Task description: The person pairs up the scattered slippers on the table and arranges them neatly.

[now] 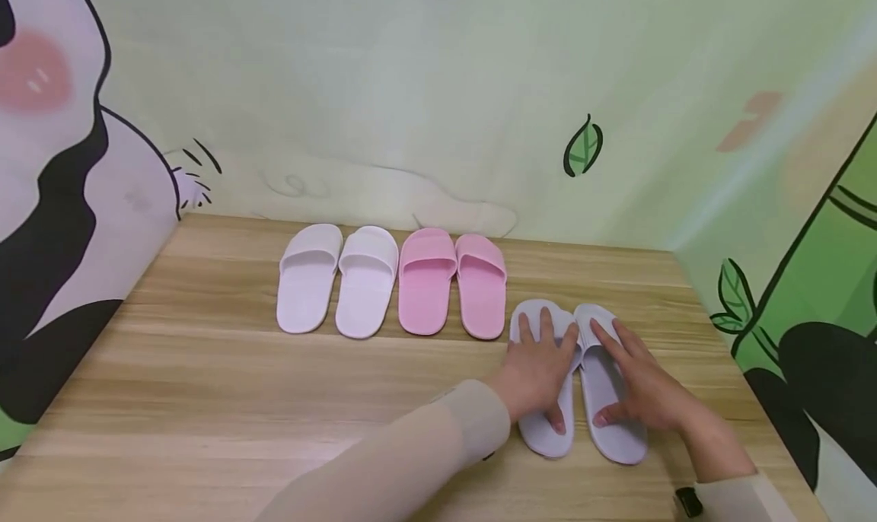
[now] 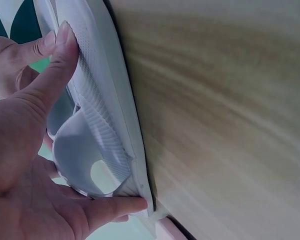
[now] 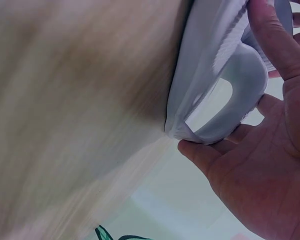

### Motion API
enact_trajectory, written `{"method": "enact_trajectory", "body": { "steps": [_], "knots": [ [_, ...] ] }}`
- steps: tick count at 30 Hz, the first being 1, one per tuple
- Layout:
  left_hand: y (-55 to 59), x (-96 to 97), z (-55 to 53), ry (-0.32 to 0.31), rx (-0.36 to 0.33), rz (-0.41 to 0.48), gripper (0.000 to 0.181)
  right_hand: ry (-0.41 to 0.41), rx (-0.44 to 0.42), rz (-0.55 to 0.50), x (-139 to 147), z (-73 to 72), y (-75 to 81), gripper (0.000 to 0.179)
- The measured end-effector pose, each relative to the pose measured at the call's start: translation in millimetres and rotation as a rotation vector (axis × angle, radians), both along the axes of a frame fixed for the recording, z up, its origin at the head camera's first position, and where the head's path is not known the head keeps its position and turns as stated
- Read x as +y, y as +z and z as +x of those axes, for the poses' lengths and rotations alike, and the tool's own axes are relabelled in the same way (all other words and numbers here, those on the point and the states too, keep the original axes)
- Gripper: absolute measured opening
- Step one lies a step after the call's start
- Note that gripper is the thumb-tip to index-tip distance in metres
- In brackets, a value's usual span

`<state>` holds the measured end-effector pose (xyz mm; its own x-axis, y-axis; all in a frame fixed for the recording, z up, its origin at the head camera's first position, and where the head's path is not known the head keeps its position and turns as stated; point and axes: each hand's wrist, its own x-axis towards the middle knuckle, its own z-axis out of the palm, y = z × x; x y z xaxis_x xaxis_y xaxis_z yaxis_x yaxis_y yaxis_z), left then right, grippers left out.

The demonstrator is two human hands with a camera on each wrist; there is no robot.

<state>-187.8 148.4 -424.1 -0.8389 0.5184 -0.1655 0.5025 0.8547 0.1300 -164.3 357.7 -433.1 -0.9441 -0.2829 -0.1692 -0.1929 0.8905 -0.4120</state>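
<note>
A pair of pale grey slippers lies on the wooden surface at right in the head view, toes toward the back wall. Spread over the strap of the left grey slipper (image 1: 544, 437) is my left hand (image 1: 537, 373), its thumb on the insole. My right hand (image 1: 647, 393) lies over the right grey slipper (image 1: 601, 373), with fingers along the strap and the thumb on the insole. In the left wrist view, the left hand's thumb (image 2: 57, 65) presses near the insole's edge while a straight finger touches the side by the toe. The right wrist view shows straight fingers at the strap's outer side.
A white pair of slippers (image 1: 366, 297) and a pink pair (image 1: 425, 297) stand in a row to the left, near the back wall. The wooden surface (image 1: 226, 400) meets walls printed with cartoon figures and leaves (image 1: 584, 149).
</note>
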Motion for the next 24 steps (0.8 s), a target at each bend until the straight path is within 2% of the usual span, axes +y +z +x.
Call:
{"method": "enact_trajectory", "body": {
  "steps": [13, 24],
  "knots": [
    [4.8, 6.1, -16.9, -0.011, -0.012, -0.052, 0.148, -0.009, -0.029, -0.008, 3.9, -16.3, -1.3, 0.139],
    [4.2, 7.0, -33.1, 0.002, 0.002, -0.047, 0.148, -0.019, -0.044, 0.013, 4.7, -30.5, -0.1, 0.138]
  ]
}}
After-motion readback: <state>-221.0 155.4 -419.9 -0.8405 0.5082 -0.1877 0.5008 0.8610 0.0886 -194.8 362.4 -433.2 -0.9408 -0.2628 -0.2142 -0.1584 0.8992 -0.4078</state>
